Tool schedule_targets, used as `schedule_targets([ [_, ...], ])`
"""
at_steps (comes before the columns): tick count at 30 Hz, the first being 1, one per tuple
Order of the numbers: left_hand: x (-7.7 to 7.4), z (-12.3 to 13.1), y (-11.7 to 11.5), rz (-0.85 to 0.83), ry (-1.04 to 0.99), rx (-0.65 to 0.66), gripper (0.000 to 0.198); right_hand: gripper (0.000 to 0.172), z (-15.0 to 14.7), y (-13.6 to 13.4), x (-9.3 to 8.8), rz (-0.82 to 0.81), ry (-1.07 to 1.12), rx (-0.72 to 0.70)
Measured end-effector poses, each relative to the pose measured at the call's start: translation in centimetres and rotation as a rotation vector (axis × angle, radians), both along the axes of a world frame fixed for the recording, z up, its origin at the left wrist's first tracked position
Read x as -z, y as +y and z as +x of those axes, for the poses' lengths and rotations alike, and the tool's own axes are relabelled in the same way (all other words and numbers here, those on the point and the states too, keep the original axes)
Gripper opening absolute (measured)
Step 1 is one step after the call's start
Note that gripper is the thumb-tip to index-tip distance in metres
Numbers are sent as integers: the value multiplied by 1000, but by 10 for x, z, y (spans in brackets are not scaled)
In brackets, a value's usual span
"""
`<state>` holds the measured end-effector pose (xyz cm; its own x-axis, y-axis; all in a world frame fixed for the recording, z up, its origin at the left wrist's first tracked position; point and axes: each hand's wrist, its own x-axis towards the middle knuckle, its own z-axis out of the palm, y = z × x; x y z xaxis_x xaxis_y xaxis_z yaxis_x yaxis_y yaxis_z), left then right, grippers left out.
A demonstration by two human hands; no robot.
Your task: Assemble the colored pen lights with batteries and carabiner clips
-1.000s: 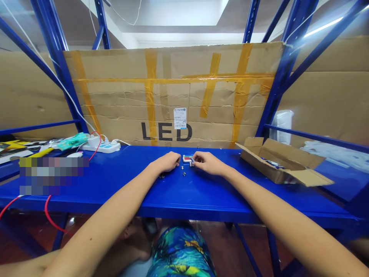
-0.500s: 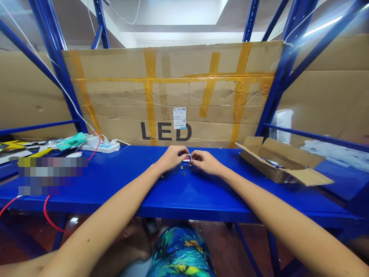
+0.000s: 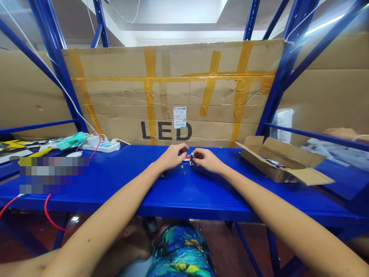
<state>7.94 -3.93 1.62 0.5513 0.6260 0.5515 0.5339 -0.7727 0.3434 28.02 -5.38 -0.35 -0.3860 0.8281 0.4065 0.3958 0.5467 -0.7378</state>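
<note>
Slim red, white and green rods point(image 3: 187, 157) lie on the blue tabletop between my two hands. My left hand point(image 3: 173, 155) is at their left end, with thumb and forefinger curved and apart; whether the thumb touches a rod is unclear. My right hand point(image 3: 206, 160) is closed in a pinch at their right end, around something small and dark that the fingers mostly hide. Small shiny metal pieces point(image 3: 184, 173) are scattered on the near side of the rods. More dark little pieces point(image 3: 162, 176) sit by my left wrist.
An open cardboard box point(image 3: 275, 169) with slim blue items stands at the right. On the left are a white power strip point(image 3: 108, 147), red cables and a cluttered pile. A large cardboard panel point(image 3: 123, 100) closes the back. Another person's hand point(image 3: 341, 132) shows at far right.
My left thumb and forefinger have spread apart and drawn slightly back from the rods. The right hand has shifted a little rightward. Another person's hand has come into view at far right.
</note>
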Motion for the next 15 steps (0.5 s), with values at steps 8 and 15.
schedule_targets([
  [8,2,-9,2,-133,489,-39,27,24,5,-4,-6,213,-223,55],
  [15,0,-6,0,-209,500,-34,22,23,6,-3,-4,196,-284,49],
])
